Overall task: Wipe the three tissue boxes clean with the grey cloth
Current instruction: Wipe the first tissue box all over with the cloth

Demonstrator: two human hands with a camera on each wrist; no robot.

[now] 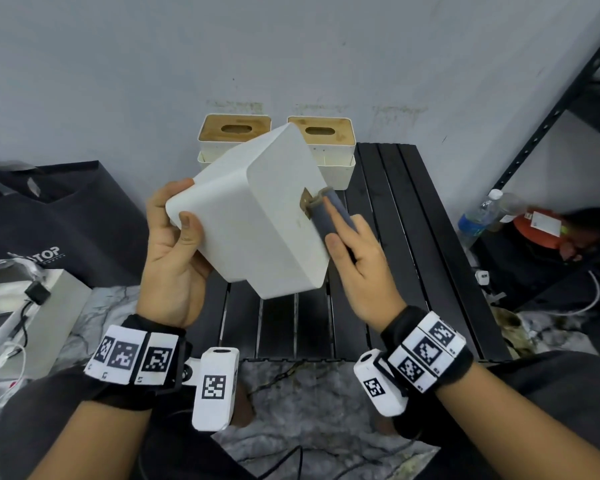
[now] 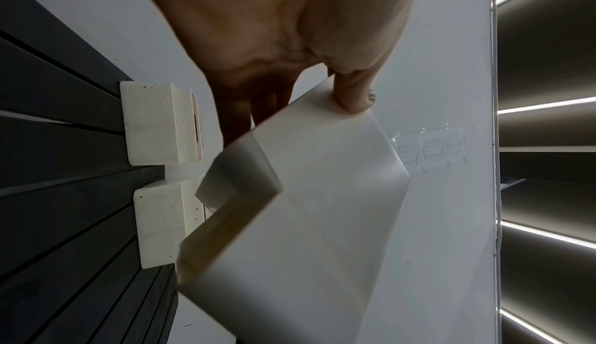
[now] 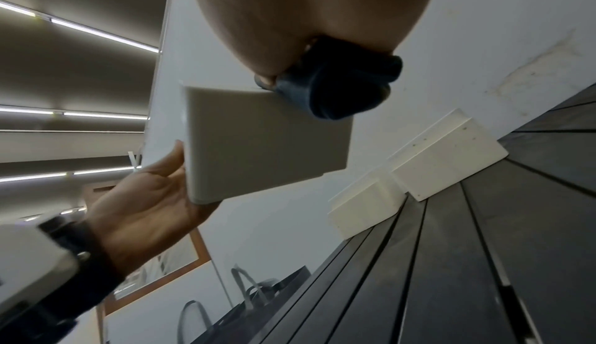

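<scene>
A white tissue box is held tilted in the air above the black slatted table, its plain bottom turned toward me. My left hand grips its left end, thumb on the bottom face, fingers behind. My right hand holds the folded grey cloth and presses it against the box's right side. Two other white tissue boxes with wooden lids, one left and one right, stand at the table's back edge by the wall. The cloth touches the box edge in the right wrist view.
A black bag lies to the left of the table, with white devices and cables in front of it. At the right stand a black metal shelf frame, a water bottle and an orange item.
</scene>
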